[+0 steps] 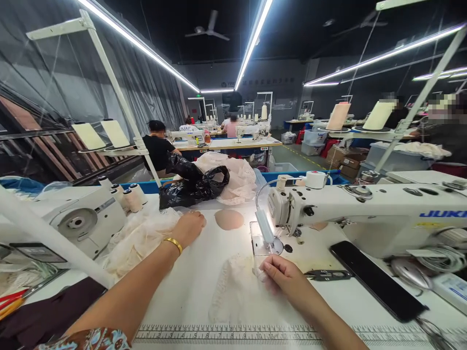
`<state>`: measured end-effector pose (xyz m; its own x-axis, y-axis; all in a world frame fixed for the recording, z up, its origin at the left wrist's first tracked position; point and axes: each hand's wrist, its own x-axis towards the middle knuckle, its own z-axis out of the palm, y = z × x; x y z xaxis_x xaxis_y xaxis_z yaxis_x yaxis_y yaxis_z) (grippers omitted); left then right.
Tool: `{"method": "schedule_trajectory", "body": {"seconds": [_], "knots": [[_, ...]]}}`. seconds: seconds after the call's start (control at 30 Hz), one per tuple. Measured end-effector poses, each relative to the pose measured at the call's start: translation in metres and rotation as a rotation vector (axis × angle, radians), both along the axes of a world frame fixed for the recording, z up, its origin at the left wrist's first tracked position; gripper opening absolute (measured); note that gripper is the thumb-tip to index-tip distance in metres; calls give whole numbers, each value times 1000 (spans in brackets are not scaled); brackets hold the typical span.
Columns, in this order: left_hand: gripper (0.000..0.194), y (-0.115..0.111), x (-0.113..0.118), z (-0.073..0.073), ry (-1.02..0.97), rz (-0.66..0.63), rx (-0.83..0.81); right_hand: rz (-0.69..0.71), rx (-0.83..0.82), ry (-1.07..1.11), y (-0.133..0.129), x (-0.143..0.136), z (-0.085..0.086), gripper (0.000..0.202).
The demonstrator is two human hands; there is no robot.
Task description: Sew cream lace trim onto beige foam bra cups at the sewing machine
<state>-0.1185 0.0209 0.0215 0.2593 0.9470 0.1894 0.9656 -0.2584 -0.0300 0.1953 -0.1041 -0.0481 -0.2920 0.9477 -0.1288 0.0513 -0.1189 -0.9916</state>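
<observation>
My left hand [189,227], a gold bangle at its wrist, rests at the edge of a heap of cream lace fabric [140,243]; its fingers curl down and what they hold, if anything, is hidden. Thumb and fingers of my right hand [279,272] pinch the edge of a pale lace piece [229,289] lying on the white table [182,296], just in front of the needle area of the white sewing machine [365,209]. A flat beige oval pad [229,219] lies between the hands, farther back.
Behind my left hand are a black plastic bag [189,184] and more cream fabric [237,177]. A black phone [375,279] and black thread snips [328,275] lie at the right. Thread cones [133,197] stand at the left. A printed ruler [219,334] runs along the front. Other people sit farther off.
</observation>
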Motion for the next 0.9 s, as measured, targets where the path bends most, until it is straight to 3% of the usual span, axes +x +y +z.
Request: {"method": "schedule_trajectory", "body": {"seconds": [0.1, 0.2, 0.23, 0.33, 0.43, 0.57, 0.63, 0.73, 0.83, 0.9], "knots": [[15, -14, 8, 11, -160, 72, 117, -32, -13, 42, 2, 1, -1, 36], [24, -46, 23, 14, -361, 128, 160, -48, -11, 76, 4, 2, -2, 36], [27, -59, 31, 12, -465, 136, 128, -51, -13, 88, 4, 2, -3, 38], [26, -99, 60, -1, -1021, 150, -138, -50, -36, 151, 4, 3, -2, 53], [23, -125, 87, -18, -1245, 125, -253, -34, -40, 228, 1, 4, 0, 61], [27, -135, 92, -29, -1200, 107, -325, -36, 38, 129, -6, 4, 6, 49], [32, -132, 82, -22, -1139, 49, -297, -46, 80, 61, -12, 3, 13, 39], [45, -124, 71, 3, -1008, -132, -228, 23, 154, -73, -24, 1, 32, 22], [74, -115, 76, 27, -785, -468, -526, 179, 297, -256, -36, 1, 56, 12], [66, -109, 83, 35, -690, -626, -781, 244, 408, -345, -42, 4, 70, 13]]}}
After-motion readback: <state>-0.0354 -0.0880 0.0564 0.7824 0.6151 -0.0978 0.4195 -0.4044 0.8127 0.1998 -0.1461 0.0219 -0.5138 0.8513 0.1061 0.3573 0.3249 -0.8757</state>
